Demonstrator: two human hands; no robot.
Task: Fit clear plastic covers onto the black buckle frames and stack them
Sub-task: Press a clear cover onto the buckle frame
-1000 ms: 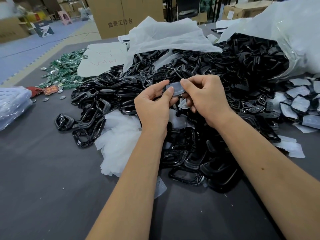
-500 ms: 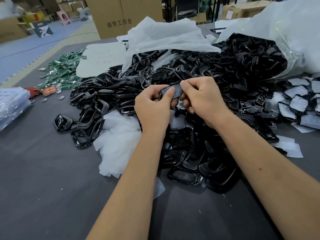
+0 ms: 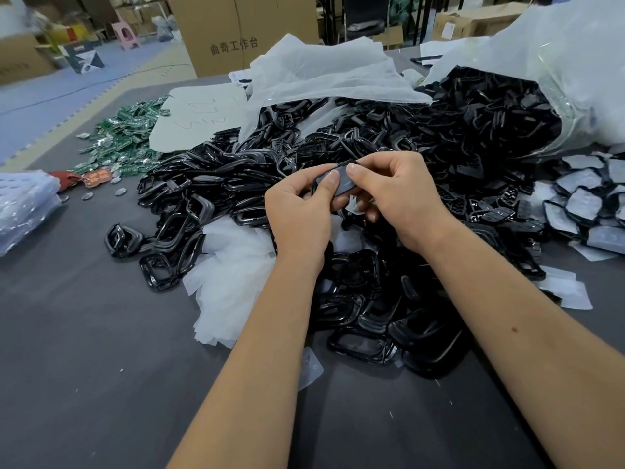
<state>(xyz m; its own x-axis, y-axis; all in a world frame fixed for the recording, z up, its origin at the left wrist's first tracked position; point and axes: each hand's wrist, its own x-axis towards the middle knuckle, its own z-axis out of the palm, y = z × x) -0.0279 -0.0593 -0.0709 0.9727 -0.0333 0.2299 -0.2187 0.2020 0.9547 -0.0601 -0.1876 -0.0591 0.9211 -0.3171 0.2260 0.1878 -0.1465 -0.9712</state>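
Above a big heap of black buckle frames [image 3: 216, 184], my left hand [image 3: 299, 211] and my right hand [image 3: 399, 194] hold one black buckle frame with a clear plastic cover [image 3: 342, 181] between them. Both thumbs press on the cover's face while the curled fingers grip the frame from behind. Most of that frame is hidden by my fingers. A loose pile of clear covers [image 3: 233, 282] lies just left of my left forearm. Frames with covers fitted [image 3: 581, 204] lie in a cluster at the far right.
An open plastic bag [image 3: 575, 79] spills black frames at the back right. Green circuit boards [image 3: 125, 140] lie at the back left, a stack of clear trays [image 3: 23, 204] at the left edge. Cardboard boxes [image 3: 236, 35] stand behind the grey table [image 3: 84, 367].
Both hands stayed over the heap; the thumbs shifted slightly on the cover, pressing it onto the frame. The view moved a little.
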